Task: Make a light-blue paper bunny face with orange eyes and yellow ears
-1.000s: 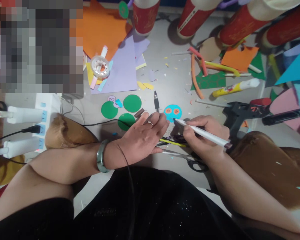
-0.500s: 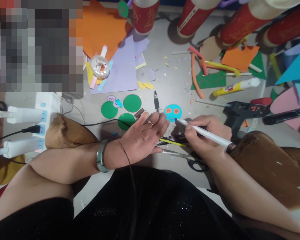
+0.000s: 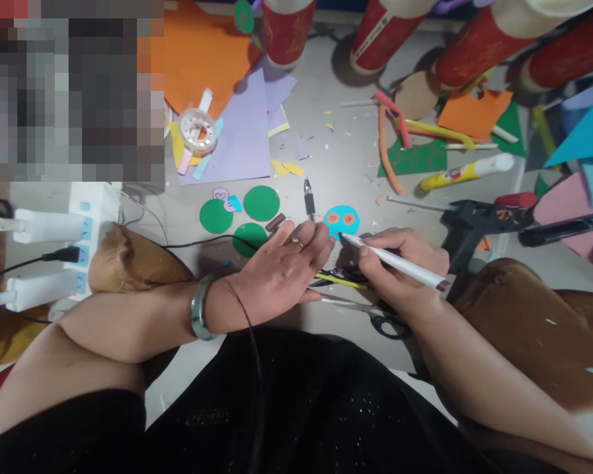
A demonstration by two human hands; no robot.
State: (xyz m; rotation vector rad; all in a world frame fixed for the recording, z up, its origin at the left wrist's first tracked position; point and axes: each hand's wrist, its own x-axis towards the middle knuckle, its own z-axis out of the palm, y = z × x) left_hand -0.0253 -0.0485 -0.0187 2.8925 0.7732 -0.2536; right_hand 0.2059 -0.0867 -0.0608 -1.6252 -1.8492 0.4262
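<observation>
- While the right hand [image 3: 421, 249] pinches a white marker [image 3: 405, 265] between thumb and fingers, its tip is at the lower part of a blue paper circle [image 3: 342, 210] bearing two orange rings [image 3: 333, 224].
- Left hand [image 3: 277, 276] lies palm down, fingers side by side, thumb apart, fingertips at the circle's left edge; a dark cord [image 3: 257, 362] hangs across it.
- Partly hidden scissors [image 3: 348, 302] and a yellow strip [image 3: 343, 282] lie between the hands.
- Black pen [image 3: 309, 197] just beyond the left fingertips; green circles [image 3: 261, 203] farther left.
- Glue gun [image 3: 474, 227] right of the right hand.
</observation>
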